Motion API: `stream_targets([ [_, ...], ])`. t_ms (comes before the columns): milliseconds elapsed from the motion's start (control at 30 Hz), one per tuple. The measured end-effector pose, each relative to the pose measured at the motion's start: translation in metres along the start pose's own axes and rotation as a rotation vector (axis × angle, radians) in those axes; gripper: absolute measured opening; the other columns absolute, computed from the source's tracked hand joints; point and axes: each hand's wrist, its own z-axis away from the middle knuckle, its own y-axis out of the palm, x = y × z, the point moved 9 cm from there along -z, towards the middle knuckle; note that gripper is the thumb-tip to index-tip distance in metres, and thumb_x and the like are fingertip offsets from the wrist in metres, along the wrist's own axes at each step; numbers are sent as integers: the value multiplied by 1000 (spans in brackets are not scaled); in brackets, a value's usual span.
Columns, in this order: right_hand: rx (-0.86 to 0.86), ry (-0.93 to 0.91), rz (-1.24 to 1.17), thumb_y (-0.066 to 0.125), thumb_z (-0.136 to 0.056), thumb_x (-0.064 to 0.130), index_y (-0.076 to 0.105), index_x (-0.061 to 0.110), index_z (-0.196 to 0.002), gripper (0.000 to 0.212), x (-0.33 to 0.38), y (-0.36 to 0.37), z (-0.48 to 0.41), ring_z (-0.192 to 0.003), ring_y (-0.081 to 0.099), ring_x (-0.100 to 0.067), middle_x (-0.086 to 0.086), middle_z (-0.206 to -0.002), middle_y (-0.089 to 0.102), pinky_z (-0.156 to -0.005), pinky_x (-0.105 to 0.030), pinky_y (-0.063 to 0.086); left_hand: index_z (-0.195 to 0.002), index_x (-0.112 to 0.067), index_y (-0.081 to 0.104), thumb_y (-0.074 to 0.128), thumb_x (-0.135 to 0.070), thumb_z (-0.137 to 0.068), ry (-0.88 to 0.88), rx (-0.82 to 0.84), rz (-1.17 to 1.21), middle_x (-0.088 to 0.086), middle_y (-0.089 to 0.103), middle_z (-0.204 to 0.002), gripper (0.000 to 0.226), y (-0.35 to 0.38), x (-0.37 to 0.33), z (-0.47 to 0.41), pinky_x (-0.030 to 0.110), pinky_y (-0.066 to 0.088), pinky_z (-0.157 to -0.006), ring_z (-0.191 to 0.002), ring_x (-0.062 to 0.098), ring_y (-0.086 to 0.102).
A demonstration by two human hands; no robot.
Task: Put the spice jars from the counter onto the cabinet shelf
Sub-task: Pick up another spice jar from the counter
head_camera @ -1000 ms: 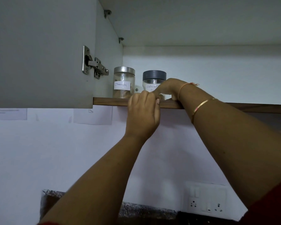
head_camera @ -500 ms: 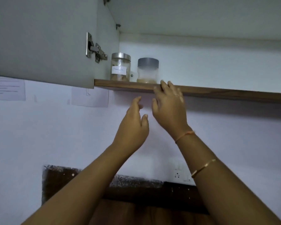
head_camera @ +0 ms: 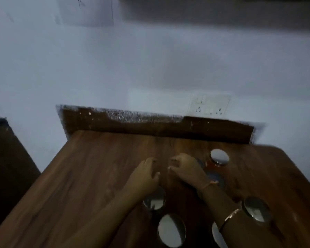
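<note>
White wall (head_camera: 115,68), socket plate (head_camera: 209,105)

Spice jars (head_camera: 220,156): at least six; hands (head_camera: 145,176): two; socket plate (head_camera: 209,105): one.

I've got the wooden counter (head_camera: 100,167) in view now, silver-lidded spice jars (head_camera: 219,156) standing on it (blurry, several).

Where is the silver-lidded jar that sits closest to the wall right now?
The silver-lidded jar stands on the wooden counter, right of centre in the head view, just right of the right hand and below the wall socket.
</note>
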Motion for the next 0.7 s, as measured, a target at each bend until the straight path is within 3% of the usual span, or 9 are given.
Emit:
stream_targets([
  [133,126,-4,-120,62,-88,38,58,10,-124,46,1,52,20,-116,57,-22,-6,-125,60,-97,-34,47,-130,-13,45,51,-22,-93,-145,24,21,7,51,-131,39,14,37,6,15,38,-77,-107,14,52],
  [233,246,43,-43,67,-80,52,24,8,-149,93,6,96,29,-134,39,-26,-10,-149,33,-108,-35,38,-124,-9,47,52,-23,-92,-248,3,2,10,54,-123,35,15,57,10,24,38,-75,-103,20,55],
  [333,317,53,-8,74,-68,59,5,10,-153,119,10,128,35,-142,25,-29,-11,-157,16,-112,-38,31,-122,-9,46,49,-23,-93,-272,26,23,10,55,-120,33,20,61,15,28,42,-75,-96,19,56],
  [400,308,42,39,73,-69,58,2,12,-153,119,11,138,36,-141,24,-31,-13,-156,15,-112,-39,30,-123,-9,46,48,-25,-93,-283,41,27,10,55,-118,33,23,62,18,30,44,-78,-98,21,57],
  [533,200,12,73,71,-76,50,8,13,-153,105,7,137,30,-134,36,-25,-10,-148,30,-107,-33,37,-120,-8,47,48,-24,-93,-279,60,29,10,57,-117,31,25,65,19,29,40,-75,-97,21,56],
  [700,136,23,-96,71,-76,49,20,15,-150,97,4,106,17,-131,41,-23,-10,-146,34,-104,-32,38,-131,-10,42,48,-21,-94,-268,61,72,10,54,-124,39,19,63,10,26,42,-76,-96,15,54],
])
